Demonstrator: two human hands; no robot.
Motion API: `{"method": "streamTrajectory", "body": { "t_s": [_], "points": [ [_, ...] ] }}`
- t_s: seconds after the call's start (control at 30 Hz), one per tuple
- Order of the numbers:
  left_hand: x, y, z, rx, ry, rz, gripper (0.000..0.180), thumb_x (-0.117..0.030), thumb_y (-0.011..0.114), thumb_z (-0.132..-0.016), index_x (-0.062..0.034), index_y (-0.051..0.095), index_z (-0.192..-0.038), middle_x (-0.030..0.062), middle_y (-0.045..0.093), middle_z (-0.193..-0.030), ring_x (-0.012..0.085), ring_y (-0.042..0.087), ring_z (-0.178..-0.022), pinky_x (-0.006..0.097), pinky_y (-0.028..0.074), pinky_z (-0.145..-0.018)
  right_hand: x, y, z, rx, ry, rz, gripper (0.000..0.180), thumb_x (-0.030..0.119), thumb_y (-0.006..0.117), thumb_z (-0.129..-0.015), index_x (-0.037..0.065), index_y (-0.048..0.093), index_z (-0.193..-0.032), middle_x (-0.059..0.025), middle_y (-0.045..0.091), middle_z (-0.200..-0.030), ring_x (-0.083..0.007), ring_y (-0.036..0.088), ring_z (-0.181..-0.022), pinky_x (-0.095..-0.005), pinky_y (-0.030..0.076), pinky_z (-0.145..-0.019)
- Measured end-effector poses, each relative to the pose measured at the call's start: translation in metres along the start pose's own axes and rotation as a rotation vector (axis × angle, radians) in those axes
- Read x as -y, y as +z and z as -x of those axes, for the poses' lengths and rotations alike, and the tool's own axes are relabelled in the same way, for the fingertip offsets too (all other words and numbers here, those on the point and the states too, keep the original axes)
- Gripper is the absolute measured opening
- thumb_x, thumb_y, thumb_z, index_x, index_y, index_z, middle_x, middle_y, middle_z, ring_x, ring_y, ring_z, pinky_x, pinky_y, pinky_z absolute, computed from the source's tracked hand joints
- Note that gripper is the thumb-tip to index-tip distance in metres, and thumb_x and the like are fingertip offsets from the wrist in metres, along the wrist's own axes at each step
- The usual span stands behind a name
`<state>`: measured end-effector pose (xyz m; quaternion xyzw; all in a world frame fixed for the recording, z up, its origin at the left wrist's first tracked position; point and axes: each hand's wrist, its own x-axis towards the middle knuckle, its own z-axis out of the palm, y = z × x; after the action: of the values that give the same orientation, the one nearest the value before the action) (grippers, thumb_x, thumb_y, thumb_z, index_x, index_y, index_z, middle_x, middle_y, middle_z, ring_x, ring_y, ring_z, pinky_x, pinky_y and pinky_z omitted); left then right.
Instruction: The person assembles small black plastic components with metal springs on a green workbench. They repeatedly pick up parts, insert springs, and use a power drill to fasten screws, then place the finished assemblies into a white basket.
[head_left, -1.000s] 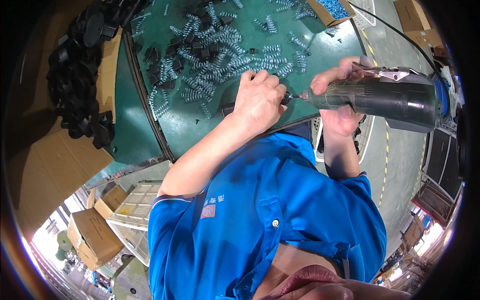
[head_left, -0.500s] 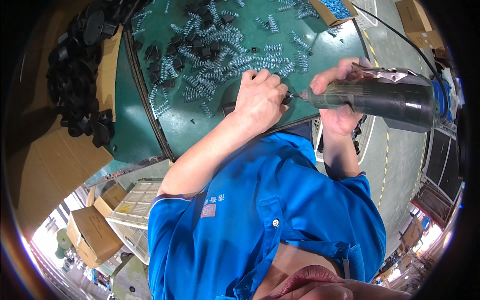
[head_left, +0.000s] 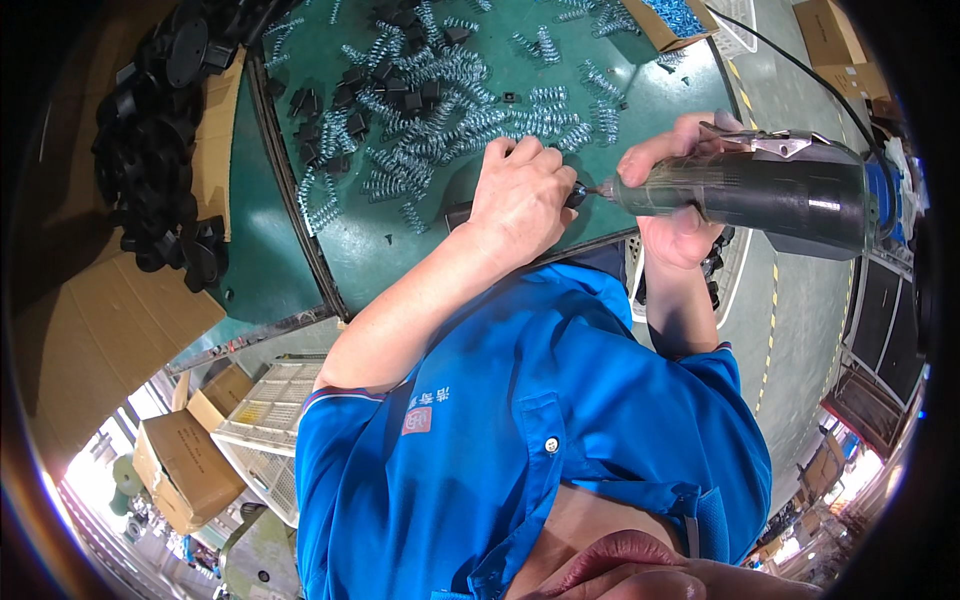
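Note:
My right hand (head_left: 680, 190) is wrapped round a dark electric screwdriver (head_left: 770, 200), which lies level and points left. Its bit (head_left: 598, 190) reaches a small black plastic part (head_left: 577, 194) that sticks out of my left hand (head_left: 525, 195). The left fingers are closed over that part and hide most of it; whether the bit sits in a screw I cannot tell. Just beyond my left hand lies a heap of metal coil springs (head_left: 450, 125), mixed with small black plastic blocks (head_left: 410, 100), on the green tabletop (head_left: 375, 275).
At the left stands a cardboard box (head_left: 215, 150) with many black round parts (head_left: 165, 160). A small carton of blue screws (head_left: 675, 25) is at the table's far right. A white basket (head_left: 738, 275) sits below the table's edge by my right forearm. A black cable (head_left: 810, 75) runs to the screwdriver.
The screwdriver's body has shifted very slightly up and left in my right hand. My left hand and the black part stay nearly still.

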<state>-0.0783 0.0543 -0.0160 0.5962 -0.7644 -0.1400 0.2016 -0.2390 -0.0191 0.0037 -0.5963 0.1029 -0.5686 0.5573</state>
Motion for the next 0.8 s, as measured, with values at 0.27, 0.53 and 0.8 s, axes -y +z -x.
{"method": "streamTrajectory", "body": {
  "t_s": [0.27,0.53,0.8],
  "points": [
    [0.003,0.002,0.001,-0.018,0.011,0.001,0.032,-0.024,0.082,-0.060,-0.0138,0.071,-0.088,-0.0001,0.059,-0.084,0.0209,0.057,-0.095,0.039,0.039,-0.087,0.006,0.004,-0.001,0.121,0.068,0.200,0.068,0.042,0.074,-0.084,-0.003,0.038,-0.121,-0.0140,0.058,-0.094,-0.0166,0.062,-0.075,-0.0278,0.051,-0.069],
    [0.002,0.001,0.002,0.061,-0.020,0.010,0.024,-0.031,0.077,-0.071,-0.0124,0.071,-0.086,0.0013,0.063,-0.090,0.0209,0.055,-0.101,0.041,0.038,-0.091,0.008,0.016,-0.004,0.176,0.106,0.180,0.046,0.030,0.071,-0.080,0.001,0.042,-0.102,-0.0111,0.064,-0.087,-0.0161,0.064,-0.079,-0.0272,0.052,-0.071],
    [0.004,0.004,0.004,0.051,-0.009,0.011,0.025,-0.032,0.077,-0.071,-0.0134,0.070,-0.087,0.0008,0.062,-0.091,0.0207,0.054,-0.101,0.042,0.038,-0.092,-0.001,0.011,-0.002,0.315,0.014,0.234,0.071,0.033,0.076,-0.083,0.007,0.036,-0.136,-0.0107,0.045,-0.102,-0.0234,0.063,-0.073,-0.0376,0.054,-0.065]
  ]
}}
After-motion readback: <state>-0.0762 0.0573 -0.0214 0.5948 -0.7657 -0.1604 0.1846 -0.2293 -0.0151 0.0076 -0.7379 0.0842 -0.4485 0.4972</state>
